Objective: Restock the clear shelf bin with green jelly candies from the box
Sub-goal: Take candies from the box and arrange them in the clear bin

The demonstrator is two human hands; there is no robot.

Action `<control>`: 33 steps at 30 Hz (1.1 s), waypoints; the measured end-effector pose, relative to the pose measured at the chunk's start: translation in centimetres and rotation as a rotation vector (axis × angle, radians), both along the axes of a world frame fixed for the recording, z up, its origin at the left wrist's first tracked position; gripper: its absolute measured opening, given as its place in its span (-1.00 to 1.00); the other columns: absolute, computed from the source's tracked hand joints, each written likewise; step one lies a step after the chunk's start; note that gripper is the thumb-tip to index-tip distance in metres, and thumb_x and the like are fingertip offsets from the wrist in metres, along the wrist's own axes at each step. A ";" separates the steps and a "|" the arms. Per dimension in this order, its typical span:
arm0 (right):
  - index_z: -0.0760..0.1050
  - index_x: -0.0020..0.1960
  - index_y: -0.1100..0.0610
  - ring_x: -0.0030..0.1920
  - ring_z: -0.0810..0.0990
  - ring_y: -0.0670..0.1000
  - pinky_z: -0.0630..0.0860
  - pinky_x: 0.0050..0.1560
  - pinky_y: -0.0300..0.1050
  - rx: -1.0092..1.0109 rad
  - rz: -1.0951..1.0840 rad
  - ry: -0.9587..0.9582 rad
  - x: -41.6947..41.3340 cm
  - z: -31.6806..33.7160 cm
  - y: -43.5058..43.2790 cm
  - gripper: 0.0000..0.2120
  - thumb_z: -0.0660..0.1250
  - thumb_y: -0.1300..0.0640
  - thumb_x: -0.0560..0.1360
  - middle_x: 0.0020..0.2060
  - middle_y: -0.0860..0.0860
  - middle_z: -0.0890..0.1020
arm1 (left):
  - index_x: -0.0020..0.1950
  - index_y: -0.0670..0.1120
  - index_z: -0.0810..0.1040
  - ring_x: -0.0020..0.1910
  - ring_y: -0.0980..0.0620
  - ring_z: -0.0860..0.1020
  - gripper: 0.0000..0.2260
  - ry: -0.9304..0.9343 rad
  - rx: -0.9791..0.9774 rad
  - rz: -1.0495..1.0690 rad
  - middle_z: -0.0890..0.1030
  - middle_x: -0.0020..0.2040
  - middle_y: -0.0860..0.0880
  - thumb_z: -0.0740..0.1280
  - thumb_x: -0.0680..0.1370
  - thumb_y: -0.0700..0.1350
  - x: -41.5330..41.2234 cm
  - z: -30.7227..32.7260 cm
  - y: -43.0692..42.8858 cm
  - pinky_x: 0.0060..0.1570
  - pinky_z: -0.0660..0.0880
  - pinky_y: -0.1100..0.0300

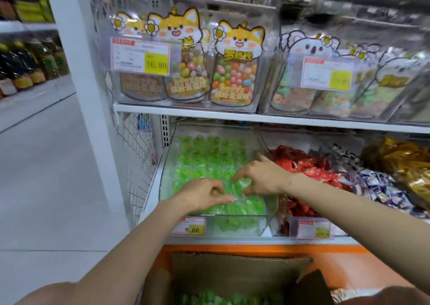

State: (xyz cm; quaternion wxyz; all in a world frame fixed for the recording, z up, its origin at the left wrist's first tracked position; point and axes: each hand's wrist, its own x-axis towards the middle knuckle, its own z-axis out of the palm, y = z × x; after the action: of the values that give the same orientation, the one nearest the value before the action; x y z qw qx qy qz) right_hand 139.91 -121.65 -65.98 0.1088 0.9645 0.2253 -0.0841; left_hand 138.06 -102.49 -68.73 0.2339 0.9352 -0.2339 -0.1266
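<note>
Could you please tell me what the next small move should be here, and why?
Probably lift both hands out and reach down to the box for more. The left hand and right hand lie with curled fingers on the candies in the bin; whether they grip any is unclear. Green pieces show in the box.

Single head-worn view, facing forward and down, close to shelf bin (267, 221)
</note>
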 end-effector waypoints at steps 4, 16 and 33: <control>0.40 0.32 -0.10 0.32 0.43 -0.01 0.11 0.40 0.05 -0.033 0.004 -0.046 0.0 -0.6 0.4 -0.58 0.34 -0.02 0.47 0.27 -0.01 0.52 | 0.25 -0.01 0.50 0.19 0.04 0.45 -0.51 -0.026 0.089 -0.035 0.50 0.23 0.04 0.40 0.41 0.18 -0.3 -0.1 0.2 0.13 0.40 0.22; 0.54 0.05 0.03 -0.37 0.62 0.01 0.58 -0.32 -0.16 0.955 -0.371 0.222 1.4 1.1 1.0 -0.78 0.39 0.28 0.46 -0.06 0.14 0.55 | 0.07 -0.09 0.57 0.17 0.04 0.49 -0.76 -0.044 -0.508 0.191 0.47 0.17 -0.07 0.43 0.43 -0.26 2.5 0.3 1.7 0.02 0.31 0.48; 0.47 0.13 0.19 -0.48 0.45 -0.09 0.36 -0.53 -0.28 1.476 -0.675 0.370 3.2 -1.2 2.1 -0.72 0.31 0.38 0.44 -0.29 0.10 0.57 | 0.31 -0.16 0.36 0.10 0.08 0.48 -0.49 0.035 -0.757 0.351 0.50 0.23 -0.08 0.37 0.41 -0.43 4.0 -0.5 1.0 0.05 0.43 0.32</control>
State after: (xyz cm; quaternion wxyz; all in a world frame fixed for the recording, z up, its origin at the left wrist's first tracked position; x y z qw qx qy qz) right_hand 143.12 -119.54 -67.18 -0.6216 0.7743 -0.0645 -0.0999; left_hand 142.07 -101.46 -69.23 0.5832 0.8065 -0.0968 -0.0059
